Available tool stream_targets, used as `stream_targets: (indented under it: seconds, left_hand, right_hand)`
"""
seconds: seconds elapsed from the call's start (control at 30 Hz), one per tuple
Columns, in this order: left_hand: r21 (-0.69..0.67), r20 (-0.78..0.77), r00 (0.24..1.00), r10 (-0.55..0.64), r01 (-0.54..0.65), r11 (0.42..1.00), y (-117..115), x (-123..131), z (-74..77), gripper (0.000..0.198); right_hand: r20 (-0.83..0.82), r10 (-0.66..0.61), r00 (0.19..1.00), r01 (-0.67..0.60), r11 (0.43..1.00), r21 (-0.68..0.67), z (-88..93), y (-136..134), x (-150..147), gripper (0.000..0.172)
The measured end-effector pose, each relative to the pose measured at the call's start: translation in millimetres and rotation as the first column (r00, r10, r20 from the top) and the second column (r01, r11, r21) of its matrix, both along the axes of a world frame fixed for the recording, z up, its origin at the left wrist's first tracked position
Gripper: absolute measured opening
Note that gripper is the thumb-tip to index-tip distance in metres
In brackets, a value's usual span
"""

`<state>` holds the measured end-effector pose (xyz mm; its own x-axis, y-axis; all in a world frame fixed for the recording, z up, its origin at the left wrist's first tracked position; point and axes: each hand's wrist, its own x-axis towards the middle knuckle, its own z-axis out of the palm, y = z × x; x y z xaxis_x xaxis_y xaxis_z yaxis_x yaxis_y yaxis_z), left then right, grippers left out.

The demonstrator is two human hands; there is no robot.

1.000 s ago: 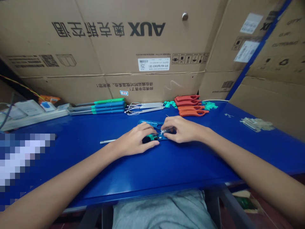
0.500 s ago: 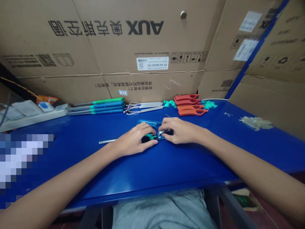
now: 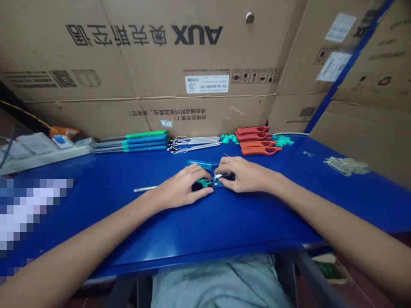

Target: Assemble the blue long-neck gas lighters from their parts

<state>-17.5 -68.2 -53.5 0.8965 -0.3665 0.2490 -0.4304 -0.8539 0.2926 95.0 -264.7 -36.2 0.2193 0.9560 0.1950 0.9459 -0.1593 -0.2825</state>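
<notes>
My left hand (image 3: 184,185) is closed around the front end of a partly built long-necked lighter, its fingers and thumb at the green collar (image 3: 202,184). The lighter's metal tube (image 3: 145,188) sticks out to the left from under my wrist. Facing it, my right hand (image 3: 240,173) pinches a small shiny part with a dark end (image 3: 224,175), close to my left fingertips. What exactly this part is cannot be made out. Just behind my hands lies a blue handle shell (image 3: 202,164), partly covered by my fingers. More blue plastic shows under the right fingers.
Behind stand, left to right, blue and green handled lighters (image 3: 146,142), metal tubes with wires (image 3: 197,143), green collars (image 3: 229,139), and red and orange handles (image 3: 253,141). Clear plastic pieces (image 3: 346,166) lie at right. A power strip (image 3: 48,156) is at left; cardboard (image 3: 154,85) walls the back.
Both hands stay almost in place over the lighter. The shiny part in my right fingers has tilted slightly. The whole view has shifted a little.
</notes>
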Motion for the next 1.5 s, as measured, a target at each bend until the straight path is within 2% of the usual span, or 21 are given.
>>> stream_targets:
  seconds: [0.9,1.5]
  left_hand:
    - [0.011,0.003,1.0,-0.005,0.005,1.0,-0.6,-1.1,0.2,0.029]
    - [-0.017,0.021,1.0,-0.005,0.005,1.0,-1.0,-0.4,-2.3,0.026]
  right_hand:
    - [0.015,-0.005,1.0,0.005,1.0,0.001,-2.0,1.2,-0.5,0.02]
    - [-0.035,0.007,0.999,-0.006,1.0,0.019,-1.9,2.8,-3.9,0.018]
